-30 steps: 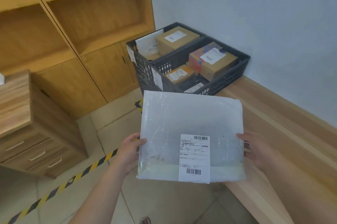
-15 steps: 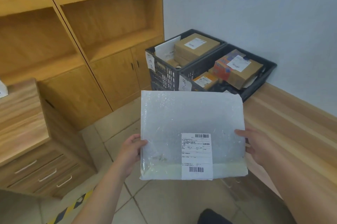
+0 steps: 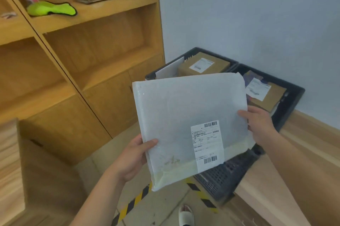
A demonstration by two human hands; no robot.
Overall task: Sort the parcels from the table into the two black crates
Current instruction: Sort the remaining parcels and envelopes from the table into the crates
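The white mailer, tilted in the air, hides most of both black crates; its label's print is too blurred to read; the left hand grips its left edge, the right hand its right edge; the farther crate holds a labelled cardboard box and seemingly a white envelope; the nearer crate holds another labelled box.

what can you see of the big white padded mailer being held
The large, flat, white plastic bubble mailer is squarish with rounded corners. A white shipping label with two barcodes sits near its lower right, and a yellowish band runs along the bottom edge. It is held in the air, tilted, the left hand gripping its left edge, the right hand its right, in front of two black crates.
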